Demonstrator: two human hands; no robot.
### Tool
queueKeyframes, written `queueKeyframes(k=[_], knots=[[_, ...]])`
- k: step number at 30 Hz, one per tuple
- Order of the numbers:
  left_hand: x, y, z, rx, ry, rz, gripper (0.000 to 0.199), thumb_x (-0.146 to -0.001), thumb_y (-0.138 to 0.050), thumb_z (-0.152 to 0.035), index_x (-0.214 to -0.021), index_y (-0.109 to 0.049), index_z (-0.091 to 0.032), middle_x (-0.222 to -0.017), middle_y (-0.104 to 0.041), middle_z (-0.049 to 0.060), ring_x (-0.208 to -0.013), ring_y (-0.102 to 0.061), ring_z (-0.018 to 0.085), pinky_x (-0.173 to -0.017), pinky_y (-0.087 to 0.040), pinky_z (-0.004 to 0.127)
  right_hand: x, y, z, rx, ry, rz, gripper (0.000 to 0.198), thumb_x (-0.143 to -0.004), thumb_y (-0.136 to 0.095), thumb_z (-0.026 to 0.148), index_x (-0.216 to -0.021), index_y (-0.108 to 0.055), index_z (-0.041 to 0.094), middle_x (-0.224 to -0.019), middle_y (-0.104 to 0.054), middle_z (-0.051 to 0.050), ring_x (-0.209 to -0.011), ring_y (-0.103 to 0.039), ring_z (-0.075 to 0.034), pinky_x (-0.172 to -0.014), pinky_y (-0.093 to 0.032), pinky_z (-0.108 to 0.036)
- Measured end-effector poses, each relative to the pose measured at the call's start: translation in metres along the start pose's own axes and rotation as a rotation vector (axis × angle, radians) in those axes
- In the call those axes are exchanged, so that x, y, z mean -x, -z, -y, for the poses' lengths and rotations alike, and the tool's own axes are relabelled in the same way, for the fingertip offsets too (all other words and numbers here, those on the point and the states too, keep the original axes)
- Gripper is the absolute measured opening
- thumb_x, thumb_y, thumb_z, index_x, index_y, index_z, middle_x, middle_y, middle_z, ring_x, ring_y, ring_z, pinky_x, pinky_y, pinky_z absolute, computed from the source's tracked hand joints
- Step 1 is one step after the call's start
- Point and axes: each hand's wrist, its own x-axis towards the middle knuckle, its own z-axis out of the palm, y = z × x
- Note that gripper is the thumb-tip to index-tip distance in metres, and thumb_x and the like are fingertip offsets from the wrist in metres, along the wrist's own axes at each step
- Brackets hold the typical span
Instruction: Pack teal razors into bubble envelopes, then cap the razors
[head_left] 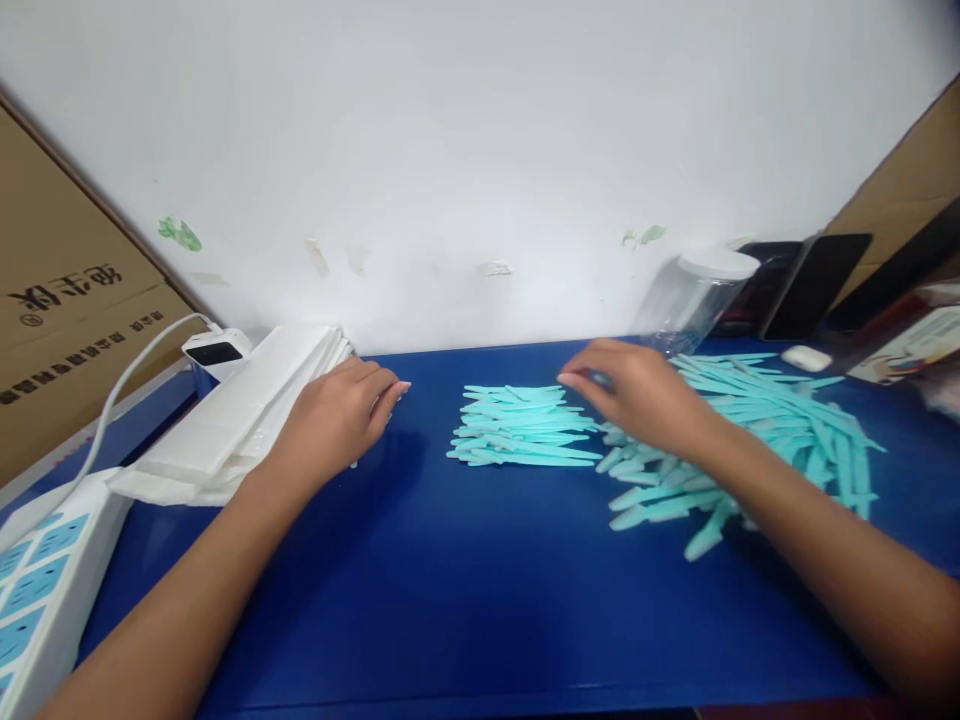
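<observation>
Left hand (pixel 341 415) rested loosely curled, holding nothing, on the white paper stack (pixel 247 410); right hand (pixel 637 395) hovered palm-down, fingers relaxed and holding nothing, between the two teal stick piles (pixel 517 428) on the blue table (pixel 450 580).

A blue bench (pixel 465 600) runs up to a plain white wall (pixel 465 150) marked with a few scraps of green and pale tape. At the bench's left edge lies a white power strip with pale blue sockets (pixel 37 585), and a white cable (pixel 124 375) runs from it to a small white charger block (pixel 217 350) at the back left corner. A brown cardboard box with black print (pixel 64 300) stands past that edge. Near the back right corner stand a clear plastic jar with a white lid (pixel 694 295), two dark phones (pixel 814 280) leaning upright, and a small white earbud case (pixel 806 357). Another brown cardboard panel (pixel 911 185) rises behind them.
</observation>
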Motion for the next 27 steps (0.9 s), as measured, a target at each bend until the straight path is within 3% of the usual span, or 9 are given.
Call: queueKeyframes(k=[5,10,15,21,27], knots=[[0.000,0.001,-0.004,-0.006,0.011,0.068,0.039,-0.114,-0.047,-0.039,-0.094,-0.073,-0.018,-0.092,-0.076,0.009,-0.095,-0.072,0.029,-0.077,-0.052,0.041,0.010,0.032,-0.035,-0.035,-0.187,0.273,0.034,-0.098,-0.063,0.050,-0.094,-0.083,0.022,-0.092,-0.080,-0.007,-0.078,-0.071,-0.025,-0.071,-0.051,-0.038],[0.002,0.001,0.000,-0.040,0.043,0.114,0.041,-0.113,-0.046,-0.040,-0.091,-0.072,-0.018,-0.091,-0.075,0.009,-0.094,-0.072,0.030,-0.073,-0.051,0.042,0.014,0.036,-0.027,-0.102,-0.214,0.505,0.026,-0.089,-0.069,0.044,-0.095,-0.084,0.024,-0.096,-0.081,-0.006,-0.080,-0.071,-0.023,-0.070,-0.052,-0.035],[0.001,0.003,-0.001,-0.030,0.048,0.101,0.040,-0.114,-0.046,-0.040,-0.095,-0.074,-0.019,-0.095,-0.077,0.008,-0.097,-0.073,0.030,-0.074,-0.051,0.042,0.015,0.033,-0.017,-0.085,-0.223,0.531,0.026,-0.089,-0.068,0.045,-0.095,-0.082,0.025,-0.099,-0.079,-0.005,-0.081,-0.070,-0.022,-0.068,-0.052,-0.034],[0.001,0.003,-0.002,-0.016,0.039,0.093,0.041,-0.114,-0.045,-0.041,-0.096,-0.074,-0.018,-0.096,-0.078,0.009,-0.098,-0.074,0.029,-0.076,-0.053,0.041,0.015,0.029,-0.018,-0.078,-0.223,0.511,0.021,-0.088,-0.067,0.039,-0.087,-0.080,0.023,-0.088,-0.077,-0.005,-0.075,-0.069,-0.022,-0.066,-0.050,-0.033],[0.001,0.004,-0.004,0.000,0.033,0.087,0.040,-0.114,-0.045,-0.041,-0.098,-0.075,-0.019,-0.097,-0.078,0.009,-0.097,-0.074,0.029,-0.077,-0.054,0.041,0.015,0.024,-0.028,-0.042,-0.262,0.450,0.032,-0.095,-0.060,0.048,-0.097,-0.078,0.022,-0.096,-0.077,-0.008,-0.079,-0.068,-0.024,-0.068,-0.049,-0.035]])
